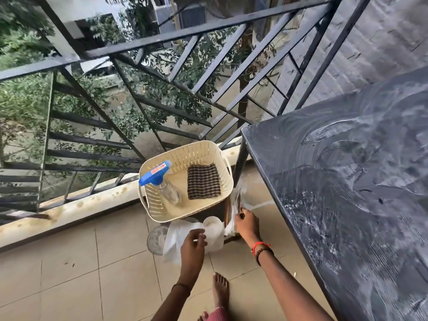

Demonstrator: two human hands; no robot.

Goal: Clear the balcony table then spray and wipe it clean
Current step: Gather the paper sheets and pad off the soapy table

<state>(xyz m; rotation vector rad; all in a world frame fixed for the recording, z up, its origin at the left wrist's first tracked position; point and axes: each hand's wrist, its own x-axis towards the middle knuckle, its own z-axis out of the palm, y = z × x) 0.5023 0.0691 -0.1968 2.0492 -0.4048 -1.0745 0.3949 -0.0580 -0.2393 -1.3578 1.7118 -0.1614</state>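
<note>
The black balcony table (pixel 347 181) fills the right side, its top smeared with white swirled streaks. Beside its corner leg stands a cream perforated basket (pixel 159 205). Inside lie a clear spray bottle with a blue head (pixel 159 181) and a dark checked cloth (pixel 203 181). In front of the basket are a white cup (pixel 212 224), a white cloth (pixel 173 242) and a clear glass (pixel 156 239). My left hand (pixel 193 243) hovers over the white cloth and cup with fingers apart. My right hand (pixel 246 222) grips a stack of white papers (pixel 235 200) standing next to the table leg.
A dark metal railing (pixel 139 47) runs along the balcony's outer edge, above a stained low kerb (pixel 69 212). The floor is beige tile (pixel 92 274). My bare foot (pixel 221 290) stands near the table. A grey wall (pixel 382 42) rises behind the table.
</note>
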